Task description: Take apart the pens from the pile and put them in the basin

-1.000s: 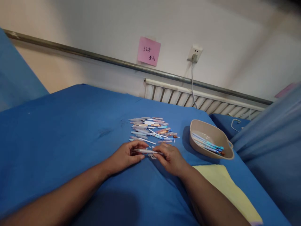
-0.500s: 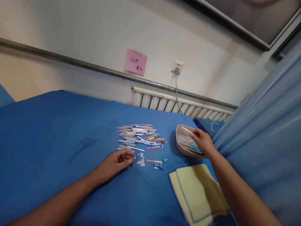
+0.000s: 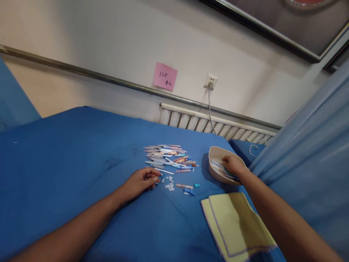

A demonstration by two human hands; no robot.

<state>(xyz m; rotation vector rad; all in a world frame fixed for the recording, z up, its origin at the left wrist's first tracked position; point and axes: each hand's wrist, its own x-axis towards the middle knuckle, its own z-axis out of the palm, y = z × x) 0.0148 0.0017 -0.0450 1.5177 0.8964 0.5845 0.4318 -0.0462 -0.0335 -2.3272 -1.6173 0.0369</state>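
Note:
My left hand [image 3: 143,180] rests on the blue cloth beside the near end of the rows of pens [image 3: 155,157]. Its fingers are loosely bent and apart, with nothing visible in them. Small white bits [image 3: 170,186] lie just right of its fingertips. My right hand [image 3: 233,165] reaches down into a beige plastic basket [image 3: 214,176] that holds several pens and white sticks [image 3: 218,167]. Its fingers are drawn together among them; their tips are partly hidden, so what they grip cannot be made out. A clear pen barrel [image 3: 184,186] and blue caps [image 3: 189,191] lie between the hands.
A folded yellow cloth [image 3: 229,218] lies in front of the basket. Behind the blue-covered table [image 3: 81,153] are a radiator [image 3: 191,120], a metal rail [image 3: 114,83] and a plugged-in socket [image 3: 211,81]. A blue curtain [image 3: 308,145] hangs at the right.
My right hand, which was holding a white stick over the basket, has gone lower into it. That stick no longer shows apart from the others. My left hand stays beside the pens.

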